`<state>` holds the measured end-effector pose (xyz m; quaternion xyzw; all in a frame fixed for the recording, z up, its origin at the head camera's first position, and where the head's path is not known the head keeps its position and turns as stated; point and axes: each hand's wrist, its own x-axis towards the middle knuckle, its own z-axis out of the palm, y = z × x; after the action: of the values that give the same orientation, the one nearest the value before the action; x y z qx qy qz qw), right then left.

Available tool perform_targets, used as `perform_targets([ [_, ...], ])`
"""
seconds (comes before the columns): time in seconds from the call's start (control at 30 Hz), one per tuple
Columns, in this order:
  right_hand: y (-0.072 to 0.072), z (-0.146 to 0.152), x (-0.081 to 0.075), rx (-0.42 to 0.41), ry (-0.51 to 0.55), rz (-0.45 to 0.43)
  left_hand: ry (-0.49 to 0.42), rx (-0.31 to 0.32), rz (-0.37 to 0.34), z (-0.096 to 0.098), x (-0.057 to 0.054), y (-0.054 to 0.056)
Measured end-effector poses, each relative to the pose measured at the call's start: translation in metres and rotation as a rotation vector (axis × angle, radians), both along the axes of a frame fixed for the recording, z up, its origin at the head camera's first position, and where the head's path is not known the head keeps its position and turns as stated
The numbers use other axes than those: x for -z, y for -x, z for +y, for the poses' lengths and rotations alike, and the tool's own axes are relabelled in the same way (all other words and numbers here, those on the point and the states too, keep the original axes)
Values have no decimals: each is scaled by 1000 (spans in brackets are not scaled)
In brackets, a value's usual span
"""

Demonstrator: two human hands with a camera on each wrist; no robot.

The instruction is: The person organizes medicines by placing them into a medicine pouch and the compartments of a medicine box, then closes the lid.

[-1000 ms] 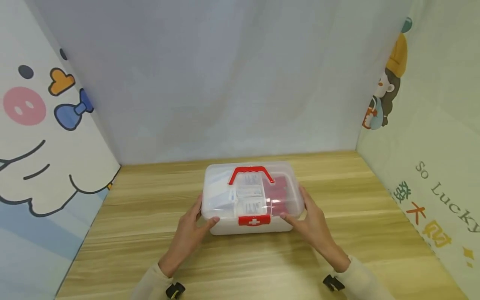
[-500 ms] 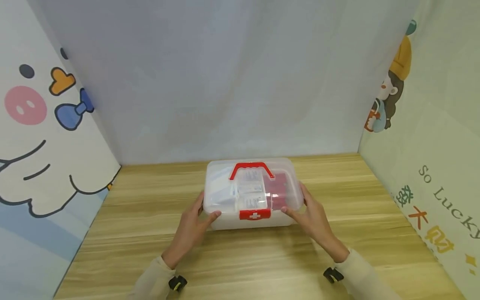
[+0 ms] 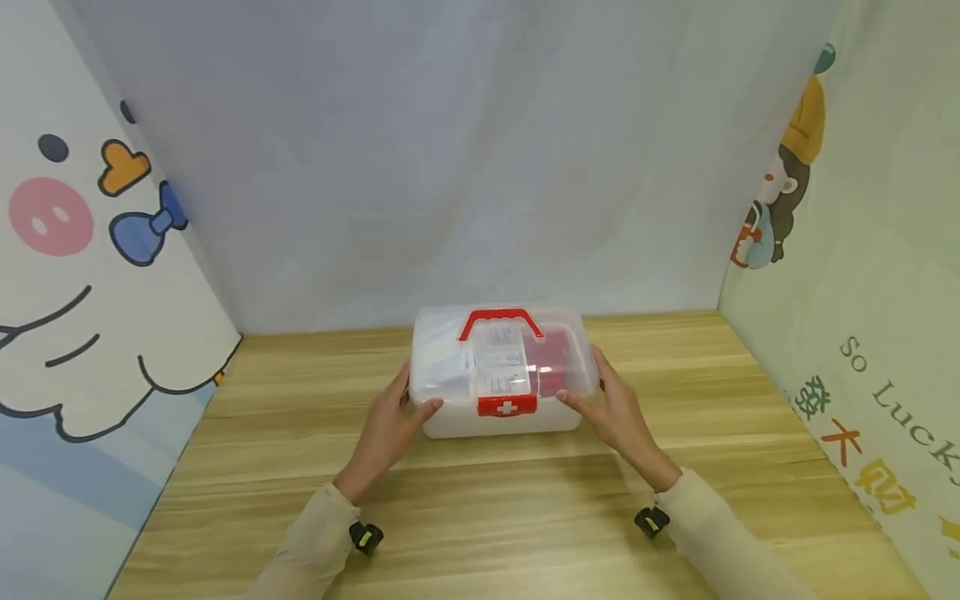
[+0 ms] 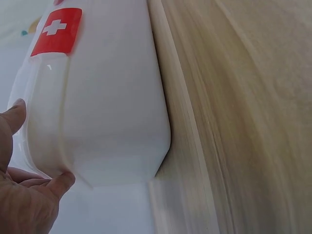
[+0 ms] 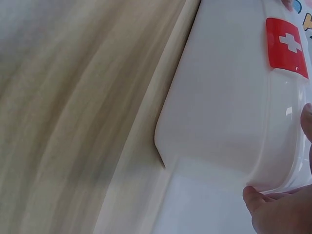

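A first-aid box [image 3: 465, 424] with a clear lid and white base is between my hands near the back of the table. Its red carry handle [image 3: 501, 315] lies folded on the lid, and a red latch [image 3: 507, 406] with a white cross faces me. White packets [image 3: 498, 358] and a dark red item [image 3: 553, 362] show through the lid. My left hand [image 3: 386, 429] grips the left end, thumb on the lid's front edge. At the opposite end my right hand [image 3: 617, 412] holds on the same way. Both wrist views show fingertips under the lid's rim and the box's underside close to the tabletop.
The wood-grain table [image 3: 495, 508] meets a pale grey back curtain [image 3: 450, 167] just behind the box. Printed cartoon panels stand on both sides, a left panel [image 3: 75, 333] and a right panel [image 3: 885, 275]. Black straps [image 3: 366, 537] sit at my wrists.
The first-aid box has moved away from me toward the back curtain, with both hands moving along. Their hold on its ends looks the same as before.
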<state>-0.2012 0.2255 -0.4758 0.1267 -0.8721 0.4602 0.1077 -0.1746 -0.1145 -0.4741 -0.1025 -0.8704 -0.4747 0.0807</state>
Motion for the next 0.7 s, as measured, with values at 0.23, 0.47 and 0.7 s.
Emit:
perform_targets([
  [0.23,5,2,-7,13,-25,-74,30,-13,12,0,-3,1],
  [0.47,0,3,-20,36,-153,25,236,-77,161,13,-22,-5],
  [0.7,-19,-11,-42,-44,-415,371,577,37,372,33,-54,-27],
])
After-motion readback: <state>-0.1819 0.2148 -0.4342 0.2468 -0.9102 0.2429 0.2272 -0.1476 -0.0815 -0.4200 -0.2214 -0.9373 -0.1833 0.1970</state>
